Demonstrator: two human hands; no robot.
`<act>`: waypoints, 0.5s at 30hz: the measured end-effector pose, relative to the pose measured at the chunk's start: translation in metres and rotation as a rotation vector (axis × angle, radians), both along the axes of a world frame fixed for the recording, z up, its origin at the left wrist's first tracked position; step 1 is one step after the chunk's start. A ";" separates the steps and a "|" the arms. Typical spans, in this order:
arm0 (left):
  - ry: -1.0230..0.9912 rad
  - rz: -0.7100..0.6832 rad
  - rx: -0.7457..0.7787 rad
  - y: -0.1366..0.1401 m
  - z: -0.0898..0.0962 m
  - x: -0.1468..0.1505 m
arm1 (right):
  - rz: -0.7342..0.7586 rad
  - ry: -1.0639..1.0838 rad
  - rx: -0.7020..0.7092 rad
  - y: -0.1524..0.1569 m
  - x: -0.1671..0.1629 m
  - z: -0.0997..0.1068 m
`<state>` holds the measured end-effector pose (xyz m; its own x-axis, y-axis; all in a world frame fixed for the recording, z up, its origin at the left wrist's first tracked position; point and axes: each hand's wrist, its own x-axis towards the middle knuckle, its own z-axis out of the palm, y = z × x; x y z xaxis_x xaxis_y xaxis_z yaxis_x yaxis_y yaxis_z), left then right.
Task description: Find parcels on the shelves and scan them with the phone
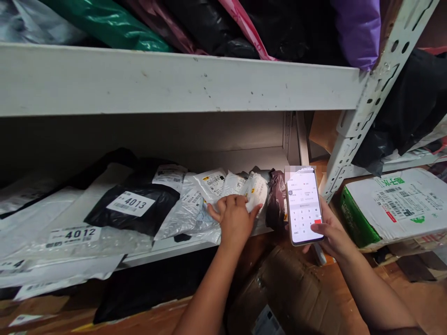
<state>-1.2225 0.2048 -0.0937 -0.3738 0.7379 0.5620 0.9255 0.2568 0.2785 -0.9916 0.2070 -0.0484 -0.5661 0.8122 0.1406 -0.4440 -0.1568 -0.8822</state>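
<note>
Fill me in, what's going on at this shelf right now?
A person's left hand is spread over white parcels lying on the lower shelf; whether it grips one is unclear. The right hand holds a phone showing a number keypad, thumb over its lower right. Farther left on that shelf are a black package labelled 4013 and a pale one labelled 4012.

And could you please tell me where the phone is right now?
In the head view, the phone is right of centre, in the right hand, just right of the maroon parcel.
</note>
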 end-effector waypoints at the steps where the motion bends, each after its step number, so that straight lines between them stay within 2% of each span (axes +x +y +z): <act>1: 0.008 -0.045 0.016 0.000 0.000 0.003 | -0.002 -0.004 0.002 0.001 -0.001 -0.001; 4: -0.059 -0.136 0.006 0.005 -0.001 0.004 | -0.016 -0.011 0.007 0.003 -0.002 -0.002; 6: -0.221 -0.180 0.010 0.011 -0.004 -0.002 | -0.016 -0.006 0.006 0.005 -0.003 -0.004; 8: -0.416 -0.243 0.097 0.014 -0.008 -0.010 | -0.008 -0.003 0.007 0.007 -0.002 -0.005; 11: -0.590 -0.278 0.391 0.009 -0.006 -0.019 | 0.017 -0.012 0.017 0.009 0.001 -0.009; 13: -0.607 -0.225 0.639 -0.005 0.004 -0.026 | 0.033 -0.020 0.028 0.011 0.004 -0.010; 15: -0.540 -0.171 0.881 -0.027 0.020 -0.040 | 0.039 -0.023 0.041 0.012 0.008 -0.010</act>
<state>-1.2625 0.1776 -0.0734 -0.6645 0.2149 0.7157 0.6270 -0.3606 0.6905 -0.9838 0.2189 -0.0586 -0.6009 0.7833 0.1593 -0.4173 -0.1375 -0.8983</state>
